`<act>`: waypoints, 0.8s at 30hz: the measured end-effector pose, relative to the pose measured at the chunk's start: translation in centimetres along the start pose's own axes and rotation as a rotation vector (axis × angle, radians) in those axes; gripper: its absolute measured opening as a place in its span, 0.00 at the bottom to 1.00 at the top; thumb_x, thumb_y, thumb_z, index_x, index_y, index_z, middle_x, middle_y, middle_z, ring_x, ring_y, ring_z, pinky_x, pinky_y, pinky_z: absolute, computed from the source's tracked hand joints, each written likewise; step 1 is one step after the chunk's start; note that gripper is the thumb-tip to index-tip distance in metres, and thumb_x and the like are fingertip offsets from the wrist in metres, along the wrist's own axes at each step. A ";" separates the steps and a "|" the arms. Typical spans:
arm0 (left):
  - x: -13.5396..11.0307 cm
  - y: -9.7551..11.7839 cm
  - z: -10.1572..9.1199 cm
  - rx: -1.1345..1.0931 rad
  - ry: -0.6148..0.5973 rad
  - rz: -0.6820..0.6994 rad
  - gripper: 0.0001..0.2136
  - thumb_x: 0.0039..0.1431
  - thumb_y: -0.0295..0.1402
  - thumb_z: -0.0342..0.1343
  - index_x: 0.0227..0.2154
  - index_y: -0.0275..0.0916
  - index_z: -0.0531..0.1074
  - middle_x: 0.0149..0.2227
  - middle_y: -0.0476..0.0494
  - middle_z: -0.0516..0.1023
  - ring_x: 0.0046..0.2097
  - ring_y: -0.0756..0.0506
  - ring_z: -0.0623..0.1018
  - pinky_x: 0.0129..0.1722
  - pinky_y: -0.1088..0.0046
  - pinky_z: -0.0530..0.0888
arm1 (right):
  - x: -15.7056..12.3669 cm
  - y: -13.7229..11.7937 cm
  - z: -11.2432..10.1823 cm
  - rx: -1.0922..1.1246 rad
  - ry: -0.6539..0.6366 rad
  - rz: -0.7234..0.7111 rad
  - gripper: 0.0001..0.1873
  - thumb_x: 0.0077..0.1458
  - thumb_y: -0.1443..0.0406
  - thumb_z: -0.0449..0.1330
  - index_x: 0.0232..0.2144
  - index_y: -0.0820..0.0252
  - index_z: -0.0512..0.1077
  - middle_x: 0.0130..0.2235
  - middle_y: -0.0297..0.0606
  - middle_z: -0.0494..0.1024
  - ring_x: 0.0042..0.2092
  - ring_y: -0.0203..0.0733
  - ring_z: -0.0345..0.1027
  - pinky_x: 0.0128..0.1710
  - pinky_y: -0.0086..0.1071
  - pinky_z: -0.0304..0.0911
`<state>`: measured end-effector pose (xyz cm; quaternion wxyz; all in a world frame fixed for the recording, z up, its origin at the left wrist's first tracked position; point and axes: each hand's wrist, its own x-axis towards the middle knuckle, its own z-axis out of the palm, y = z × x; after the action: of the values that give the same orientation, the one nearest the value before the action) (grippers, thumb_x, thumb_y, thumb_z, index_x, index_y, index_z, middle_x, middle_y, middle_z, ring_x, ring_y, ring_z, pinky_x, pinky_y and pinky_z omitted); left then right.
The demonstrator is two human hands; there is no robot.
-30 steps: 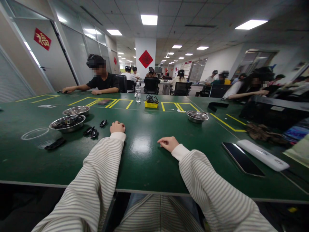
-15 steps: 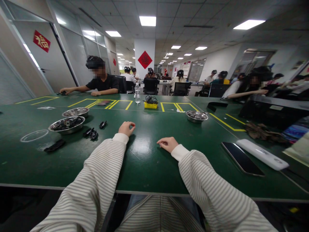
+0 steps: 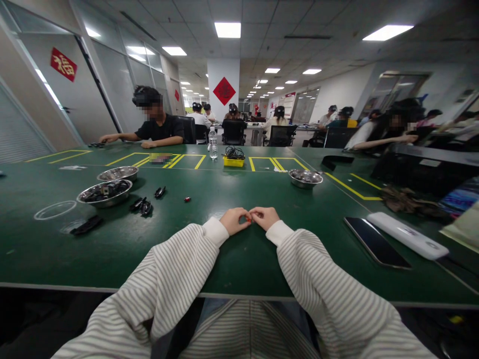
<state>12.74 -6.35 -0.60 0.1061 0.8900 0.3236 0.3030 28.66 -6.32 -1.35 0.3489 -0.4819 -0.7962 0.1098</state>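
My left hand (image 3: 234,220) and my right hand (image 3: 265,217) meet at the middle of the green table (image 3: 224,259), fingertips pinched together on a small red part (image 3: 249,218) between them. Both arms wear striped sleeves. A second small red piece (image 3: 187,199) lies alone on the table beyond my left hand. Several small black parts (image 3: 144,204) lie further left, next to a steel bowl (image 3: 105,192) holding dark parts.
A second steel bowl (image 3: 118,173) sits behind the first, a third bowl (image 3: 305,178) at right. A clear round lid (image 3: 55,210) lies far left. A phone (image 3: 376,242) and white bar (image 3: 407,236) lie at right. A water bottle (image 3: 213,142), a yellow tray (image 3: 234,161) and seated people are beyond.
My left hand moved right from beside the black parts and joined my right hand on a small red part. A red piece now lies where the left hand had been.
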 end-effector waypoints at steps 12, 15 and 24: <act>-0.1 -0.5 0.3 -0.043 0.002 -0.010 0.05 0.40 0.26 0.51 0.24 0.37 0.68 0.24 0.50 0.66 0.25 0.55 0.66 0.27 0.80 0.65 | 0.0 0.2 0.3 -0.011 -0.004 0.005 0.10 0.42 0.69 0.51 0.27 0.62 0.72 0.18 0.33 0.71 0.20 0.30 0.62 0.23 0.23 0.57; -0.1 -0.6 0.3 -0.023 -0.005 -0.010 0.06 0.41 0.26 0.52 0.25 0.37 0.69 0.25 0.50 0.66 0.24 0.55 0.66 0.27 0.79 0.65 | 0.0 0.2 0.3 0.003 -0.013 0.006 0.10 0.43 0.69 0.51 0.27 0.63 0.72 0.18 0.33 0.71 0.20 0.30 0.62 0.23 0.23 0.57; -0.1 -0.8 0.2 -0.009 -0.023 -0.018 0.05 0.43 0.29 0.51 0.25 0.38 0.70 0.25 0.50 0.68 0.23 0.56 0.65 0.28 0.79 0.65 | 0.0 0.4 0.3 0.002 -0.023 0.004 0.11 0.43 0.68 0.51 0.27 0.63 0.72 0.18 0.33 0.71 0.20 0.30 0.62 0.23 0.22 0.57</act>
<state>12.38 -5.79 -1.12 0.1165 0.8901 0.3291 0.2930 28.75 -6.03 -1.81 0.3400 -0.4819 -0.7990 0.1169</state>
